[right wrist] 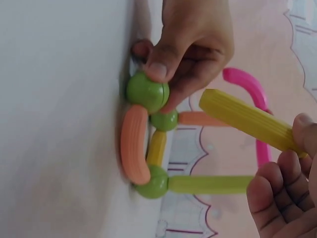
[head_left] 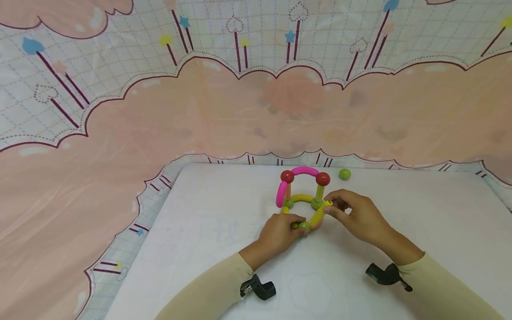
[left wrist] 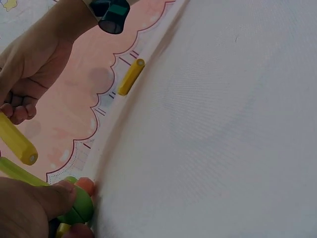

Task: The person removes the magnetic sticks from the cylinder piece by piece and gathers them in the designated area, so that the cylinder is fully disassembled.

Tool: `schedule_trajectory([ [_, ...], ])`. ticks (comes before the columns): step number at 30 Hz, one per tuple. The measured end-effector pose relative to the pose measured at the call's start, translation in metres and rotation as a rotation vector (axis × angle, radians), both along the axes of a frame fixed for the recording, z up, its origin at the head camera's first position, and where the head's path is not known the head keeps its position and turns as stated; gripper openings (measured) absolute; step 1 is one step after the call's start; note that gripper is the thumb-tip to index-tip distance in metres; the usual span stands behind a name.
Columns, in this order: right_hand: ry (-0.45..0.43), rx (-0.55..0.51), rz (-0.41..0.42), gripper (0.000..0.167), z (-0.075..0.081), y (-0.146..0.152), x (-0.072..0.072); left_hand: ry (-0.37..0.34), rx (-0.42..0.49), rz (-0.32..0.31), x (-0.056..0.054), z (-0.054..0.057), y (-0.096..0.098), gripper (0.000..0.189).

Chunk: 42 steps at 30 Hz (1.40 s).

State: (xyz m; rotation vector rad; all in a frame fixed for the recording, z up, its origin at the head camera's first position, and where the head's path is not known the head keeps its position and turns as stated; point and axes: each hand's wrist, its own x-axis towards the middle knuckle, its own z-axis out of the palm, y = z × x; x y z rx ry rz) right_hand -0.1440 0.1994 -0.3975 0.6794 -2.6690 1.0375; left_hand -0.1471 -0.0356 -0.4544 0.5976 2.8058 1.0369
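With thumb and fingers my left hand [head_left: 282,232] holds a green ball [right wrist: 147,92] at the near corner of a magnetic ball-and-stick frame. A curved orange stick [right wrist: 133,144] joins that ball to another green ball [right wrist: 152,182]. My right hand [head_left: 360,218] pinches a straight yellow stick [right wrist: 247,121] by one end; its other end points toward the held ball, apart from it in the right wrist view. Behind the hands rise two red balls [head_left: 322,178], bridged by a curved pink stick [head_left: 305,170]. Another pink stick [head_left: 282,194] hangs from the left red ball.
A loose green ball [head_left: 345,174] lies near the back edge of the white table [head_left: 216,195]. Another yellow stick [left wrist: 131,77] shows by the table's edge in the left wrist view. A patterned cloth [head_left: 240,115] hangs behind.
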Motion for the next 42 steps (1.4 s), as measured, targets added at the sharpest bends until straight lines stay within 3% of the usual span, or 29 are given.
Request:
schedule_trajectory([
  [16,-0.073,0.044,-0.055,0.025,0.0,0.039,0.008,0.036,-0.007,0.011,-0.001,-0.005,-0.001,0.033],
  [23,-0.115,0.063,-0.075,0.025,-0.001,0.057,0.01,0.023,-0.001,0.013,-0.001,-0.004,-0.001,0.034],
  [33,-0.09,0.104,-0.104,0.025,-0.004,0.078,0.014,0.012,0.006,0.017,-0.002,-0.005,-0.001,0.034],
  [42,-0.162,0.17,-0.141,0.025,-0.006,0.098,0.017,0.01,0.012,0.016,-0.001,-0.004,-0.001,0.034],
])
